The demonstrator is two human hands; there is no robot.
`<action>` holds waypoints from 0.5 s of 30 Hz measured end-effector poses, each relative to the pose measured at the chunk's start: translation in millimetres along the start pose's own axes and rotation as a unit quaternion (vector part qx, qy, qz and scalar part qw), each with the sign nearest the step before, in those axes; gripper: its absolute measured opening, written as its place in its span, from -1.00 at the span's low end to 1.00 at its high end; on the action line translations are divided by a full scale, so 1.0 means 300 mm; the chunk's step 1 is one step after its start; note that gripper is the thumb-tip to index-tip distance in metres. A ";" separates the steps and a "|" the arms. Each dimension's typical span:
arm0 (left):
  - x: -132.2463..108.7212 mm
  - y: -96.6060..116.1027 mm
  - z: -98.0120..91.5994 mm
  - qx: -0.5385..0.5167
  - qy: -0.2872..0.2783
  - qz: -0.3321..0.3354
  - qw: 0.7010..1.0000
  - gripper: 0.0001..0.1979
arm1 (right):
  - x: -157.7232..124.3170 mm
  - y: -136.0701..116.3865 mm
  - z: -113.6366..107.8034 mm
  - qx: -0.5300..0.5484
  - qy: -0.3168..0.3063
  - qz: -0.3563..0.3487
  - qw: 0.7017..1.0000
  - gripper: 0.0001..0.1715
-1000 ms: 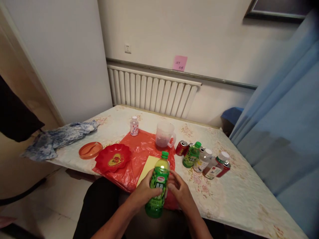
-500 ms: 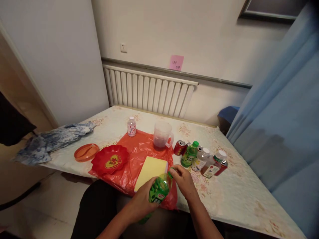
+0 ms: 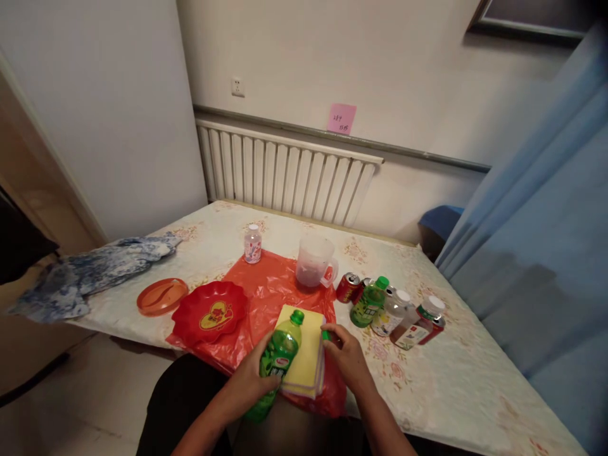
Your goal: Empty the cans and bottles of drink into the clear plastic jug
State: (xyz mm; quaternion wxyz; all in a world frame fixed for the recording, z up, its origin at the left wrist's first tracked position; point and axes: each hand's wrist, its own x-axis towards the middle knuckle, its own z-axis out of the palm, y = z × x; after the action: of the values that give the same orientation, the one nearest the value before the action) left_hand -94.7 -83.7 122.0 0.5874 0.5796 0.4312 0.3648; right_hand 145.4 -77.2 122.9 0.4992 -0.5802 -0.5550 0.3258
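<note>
My left hand (image 3: 251, 375) is wrapped round a green drink bottle (image 3: 280, 351), which tilts with its neck up and to the right. Between the fingertips of my right hand (image 3: 346, 354) is a small green bottle cap (image 3: 326, 335), apart from the bottle's neck. Behind the bottle lies a folded yellow cloth (image 3: 308, 354) with a pale purple edge, on a red plastic sheet (image 3: 273, 278). A clear measuring jug (image 3: 313, 263) with some dark liquid low inside stands at the back of the sheet.
To the right stand a red can (image 3: 348, 288), another green bottle (image 3: 369, 305), a clear bottle (image 3: 392, 316) and a bottle with dark liquid (image 3: 415, 326). On the left are a red scalloped tray (image 3: 190, 316), an orange lid (image 3: 161, 297), a small bottle (image 3: 253, 246) and a blue patterned cloth (image 3: 104, 269).
The cap in my right hand has come away from the bottle's mouth. My left hand has moved the bottle to the left. The view has shifted slightly.
</note>
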 end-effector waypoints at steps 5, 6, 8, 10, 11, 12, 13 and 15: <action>0.133 0.012 -0.067 0.013 0.138 0.026 0.990 -0.23 | 0.033 0.130 0.134 -0.079 -0.013 -0.019 0.997 -0.62; 0.166 0.012 -0.076 0.016 0.157 0.032 0.987 -0.25 | 0.036 0.146 0.157 -0.099 -0.016 -0.038 0.994 -0.61; 0.232 0.011 -0.092 0.021 0.198 0.038 0.979 -0.26 | 0.038 0.164 0.196 -0.147 -0.024 -0.082 0.985 -0.59; 0.297 0.012 -0.104 0.020 0.236 0.047 0.970 -0.26 | 0.035 0.168 0.227 -0.201 -0.041 -0.116 0.972 -0.58; 0.328 0.013 -0.108 0.018 0.252 0.055 0.966 -0.27 | 0.032 0.168 0.240 -0.225 -0.051 -0.127 0.965 -0.58; 0.357 0.015 -0.113 0.013 0.264 0.065 0.962 -0.29 | 0.027 0.168 0.249 -0.244 -0.062 -0.134 0.958 -0.58; 0.386 0.017 -0.117 0.009 0.272 0.076 0.959 -0.30 | 0.023 0.169 0.257 -0.258 -0.071 -0.139 0.954 -0.58; 0.440 0.021 -0.124 0.010 0.282 0.088 0.955 -0.32 | 0.018 0.177 0.261 -0.264 -0.088 -0.143 0.950 -0.57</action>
State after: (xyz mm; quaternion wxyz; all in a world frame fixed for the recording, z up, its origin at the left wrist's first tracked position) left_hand -81.2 52.8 118.8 0.4022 0.4945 0.5302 0.5591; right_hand 90.3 -48.8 51.3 0.3192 -0.5749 -0.7398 0.1426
